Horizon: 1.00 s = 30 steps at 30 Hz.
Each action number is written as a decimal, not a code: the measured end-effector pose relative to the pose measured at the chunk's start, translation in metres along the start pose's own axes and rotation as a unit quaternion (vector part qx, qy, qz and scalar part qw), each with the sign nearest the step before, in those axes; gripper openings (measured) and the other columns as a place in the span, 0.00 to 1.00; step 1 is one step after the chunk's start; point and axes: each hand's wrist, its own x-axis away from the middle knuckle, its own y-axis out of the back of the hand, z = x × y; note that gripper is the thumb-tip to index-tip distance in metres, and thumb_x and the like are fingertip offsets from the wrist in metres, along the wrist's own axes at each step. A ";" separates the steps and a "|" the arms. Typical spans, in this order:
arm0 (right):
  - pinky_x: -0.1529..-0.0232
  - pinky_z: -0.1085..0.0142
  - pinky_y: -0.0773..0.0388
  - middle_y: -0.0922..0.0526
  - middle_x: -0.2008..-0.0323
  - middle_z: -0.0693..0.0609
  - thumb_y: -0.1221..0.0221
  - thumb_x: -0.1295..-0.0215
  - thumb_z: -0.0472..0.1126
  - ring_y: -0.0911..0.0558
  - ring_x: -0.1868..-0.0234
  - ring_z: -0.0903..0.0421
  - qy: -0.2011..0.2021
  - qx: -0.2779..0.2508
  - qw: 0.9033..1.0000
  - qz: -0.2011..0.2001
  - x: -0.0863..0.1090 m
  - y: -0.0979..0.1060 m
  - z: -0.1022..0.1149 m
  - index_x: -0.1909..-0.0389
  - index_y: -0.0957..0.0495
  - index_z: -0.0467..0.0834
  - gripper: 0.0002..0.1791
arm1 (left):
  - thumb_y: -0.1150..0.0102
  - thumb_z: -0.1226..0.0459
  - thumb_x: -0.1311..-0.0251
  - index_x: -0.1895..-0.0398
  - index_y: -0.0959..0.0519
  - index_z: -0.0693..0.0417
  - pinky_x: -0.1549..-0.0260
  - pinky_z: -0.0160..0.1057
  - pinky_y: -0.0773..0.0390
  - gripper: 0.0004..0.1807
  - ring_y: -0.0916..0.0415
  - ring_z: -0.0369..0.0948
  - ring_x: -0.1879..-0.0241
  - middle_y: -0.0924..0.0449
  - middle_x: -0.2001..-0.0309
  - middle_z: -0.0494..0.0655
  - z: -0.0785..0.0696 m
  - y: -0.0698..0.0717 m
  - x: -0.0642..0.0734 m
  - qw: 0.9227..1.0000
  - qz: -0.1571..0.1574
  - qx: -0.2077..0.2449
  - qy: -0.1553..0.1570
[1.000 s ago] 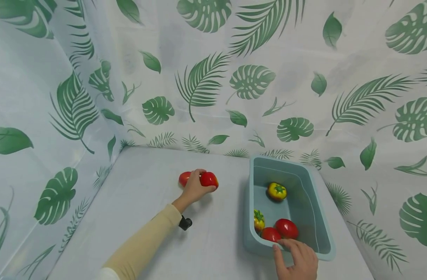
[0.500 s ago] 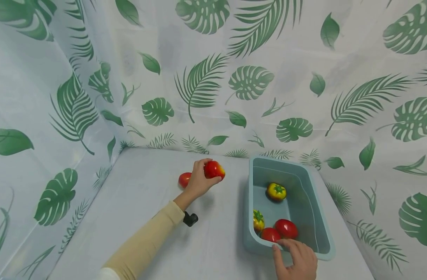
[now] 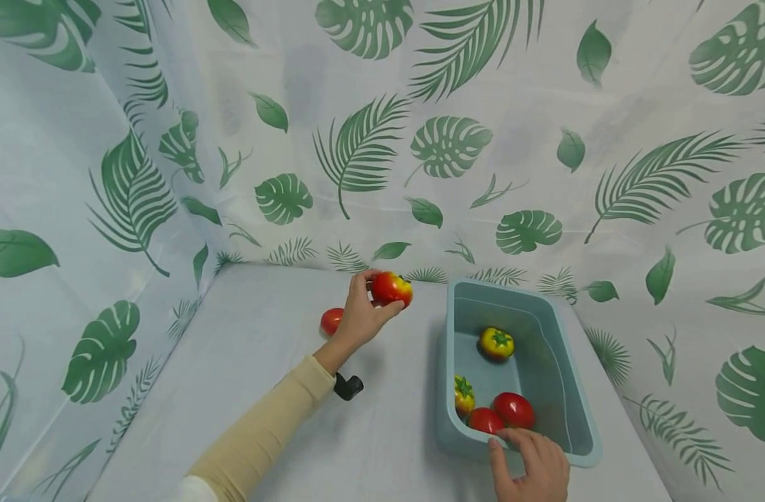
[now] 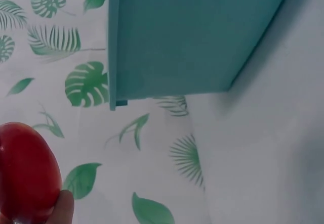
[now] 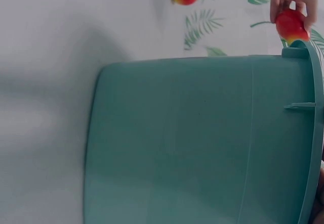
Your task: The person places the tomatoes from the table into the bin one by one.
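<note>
Within the left grip (image 3: 362, 315) shines a red-and-yellow fruit (image 3: 392, 288).

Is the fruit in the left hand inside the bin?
No, the left hand holds the fruit up in the air outside the bin.

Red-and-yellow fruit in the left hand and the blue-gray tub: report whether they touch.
Apart. The head view shows pale tabletop between the red-and-yellow fruit and the blue-gray tub.

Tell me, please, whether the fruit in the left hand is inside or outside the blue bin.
Outside: the left hand holds the red-and-yellow fruit to the left of the blue bin.
</note>
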 end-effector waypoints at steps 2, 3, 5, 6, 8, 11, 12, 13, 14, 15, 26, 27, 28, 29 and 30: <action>0.52 0.51 0.35 0.16 0.67 0.46 0.29 0.54 0.39 0.24 0.61 0.47 0.001 0.001 1.000 -0.001 0.000 0.000 -0.001 0.70 0.17 0.40 0.10 | 0.31 0.64 0.44 0.33 0.43 0.54 0.44 0.45 0.24 0.39 0.37 0.46 0.38 0.37 0.37 0.48 -0.002 -0.002 0.000 1.000 0.004 0.005 -0.002; 0.52 0.51 0.35 0.16 0.67 0.46 0.29 0.54 0.39 0.23 0.61 0.47 0.002 0.002 1.000 -0.001 0.000 0.000 -0.001 0.70 0.17 0.40 0.10 | 0.31 0.64 0.44 0.33 0.43 0.55 0.45 0.45 0.24 0.39 0.37 0.47 0.39 0.37 0.37 0.48 -0.003 -0.003 0.000 1.000 0.007 0.008 -0.005; 0.52 0.51 0.35 0.16 0.67 0.46 0.29 0.54 0.39 0.23 0.61 0.46 0.003 0.002 1.000 -0.001 0.000 0.000 -0.002 0.70 0.17 0.40 0.10 | 0.31 0.64 0.44 0.34 0.42 0.55 0.45 0.44 0.23 0.38 0.37 0.46 0.39 0.36 0.38 0.48 -0.003 -0.007 0.001 1.000 0.015 0.009 -0.011; 0.52 0.51 0.35 0.16 0.67 0.45 0.29 0.54 0.39 0.23 0.61 0.46 0.004 0.002 1.000 -0.001 0.000 0.001 -0.002 0.70 0.17 0.40 0.10 | 0.32 0.64 0.44 0.34 0.42 0.55 0.45 0.43 0.23 0.38 0.37 0.46 0.39 0.36 0.38 0.47 -0.002 -0.010 0.001 1.000 0.019 0.010 -0.014; 0.52 0.52 0.35 0.17 0.68 0.45 0.29 0.54 0.39 0.24 0.61 0.46 0.003 0.001 1.000 -0.001 0.000 0.001 -0.002 0.70 0.17 0.40 0.10 | 0.31 0.63 0.44 0.34 0.41 0.55 0.47 0.43 0.23 0.37 0.36 0.45 0.40 0.35 0.38 0.47 -0.002 -0.016 0.004 0.999 0.028 0.008 -0.020; 0.52 0.52 0.36 0.17 0.67 0.46 0.29 0.54 0.39 0.24 0.61 0.47 -0.002 0.001 1.000 0.000 0.000 0.002 -0.001 0.70 0.17 0.40 0.10 | 0.31 0.62 0.44 0.34 0.40 0.54 0.49 0.40 0.22 0.37 0.35 0.43 0.41 0.34 0.38 0.46 -0.004 -0.028 0.009 0.999 0.046 -0.003 -0.024; 0.52 0.52 0.36 0.17 0.67 0.46 0.29 0.54 0.39 0.24 0.61 0.47 -0.004 0.001 1.000 -0.001 0.000 0.002 -0.001 0.70 0.17 0.41 0.10 | 0.31 0.61 0.44 0.34 0.40 0.54 0.50 0.39 0.22 0.37 0.35 0.43 0.42 0.34 0.39 0.46 -0.005 -0.032 0.011 0.998 0.053 -0.006 -0.025; 0.51 0.52 0.36 0.17 0.67 0.47 0.29 0.54 0.39 0.25 0.61 0.48 -0.006 0.002 1.000 -0.002 0.000 0.002 0.000 0.70 0.17 0.41 0.10 | 0.30 0.61 0.44 0.34 0.40 0.54 0.50 0.38 0.21 0.37 0.34 0.43 0.42 0.33 0.39 0.45 -0.007 -0.036 0.013 0.998 0.060 -0.007 -0.027; 0.51 0.52 0.36 0.17 0.67 0.47 0.29 0.53 0.39 0.25 0.61 0.48 -0.007 0.002 1.000 -0.002 0.001 0.002 0.000 0.70 0.17 0.41 0.10 | 0.30 0.61 0.44 0.34 0.40 0.54 0.51 0.36 0.21 0.38 0.34 0.42 0.43 0.33 0.39 0.45 -0.008 -0.040 0.015 0.997 0.067 -0.006 -0.028; 0.51 0.52 0.36 0.17 0.67 0.46 0.29 0.53 0.39 0.25 0.61 0.48 -0.006 0.001 1.000 -0.003 0.001 0.002 0.000 0.70 0.17 0.41 0.10 | 0.30 0.61 0.44 0.34 0.40 0.54 0.51 0.35 0.22 0.38 0.34 0.42 0.43 0.33 0.39 0.45 -0.009 -0.045 0.016 0.997 0.074 -0.004 -0.029; 0.51 0.51 0.35 0.18 0.67 0.47 0.28 0.54 0.40 0.25 0.61 0.48 -0.012 0.002 1.000 -0.002 0.001 0.003 0.001 0.70 0.18 0.42 0.11 | 0.30 0.60 0.46 0.38 0.38 0.50 0.55 0.29 0.22 0.35 0.30 0.37 0.49 0.31 0.45 0.41 -0.023 -0.079 0.029 0.990 0.140 0.004 -0.035; 0.51 0.51 0.35 0.18 0.67 0.47 0.28 0.54 0.40 0.25 0.61 0.48 -0.016 0.004 1.000 0.000 0.001 0.004 0.002 0.70 0.18 0.42 0.11 | 0.29 0.59 0.47 0.39 0.38 0.49 0.56 0.28 0.22 0.35 0.30 0.37 0.51 0.31 0.47 0.40 -0.024 -0.081 0.029 0.988 0.147 -0.007 -0.040; 0.50 0.51 0.35 0.18 0.67 0.47 0.28 0.54 0.40 0.25 0.61 0.49 -0.019 0.006 1.000 0.001 0.001 0.004 0.003 0.70 0.18 0.42 0.11 | 0.29 0.59 0.48 0.40 0.37 0.49 0.58 0.28 0.22 0.35 0.29 0.37 0.53 0.30 0.47 0.40 -0.025 -0.082 0.030 0.987 0.153 -0.018 -0.047; 0.50 0.51 0.35 0.18 0.67 0.47 0.28 0.54 0.40 0.25 0.61 0.49 -0.022 0.008 1.000 0.003 0.001 0.004 0.004 0.70 0.18 0.42 0.11 | 0.29 0.59 0.49 0.41 0.37 0.49 0.60 0.28 0.22 0.34 0.29 0.36 0.55 0.30 0.48 0.40 -0.025 -0.083 0.031 0.985 0.159 -0.028 -0.054; 0.50 0.51 0.35 0.17 0.67 0.47 0.28 0.54 0.41 0.25 0.61 0.49 -0.024 0.009 1.000 0.005 0.001 0.004 0.004 0.70 0.17 0.42 0.11 | 0.29 0.59 0.49 0.41 0.37 0.49 0.61 0.28 0.22 0.34 0.29 0.35 0.56 0.29 0.49 0.40 -0.025 -0.085 0.032 0.984 0.165 -0.038 -0.061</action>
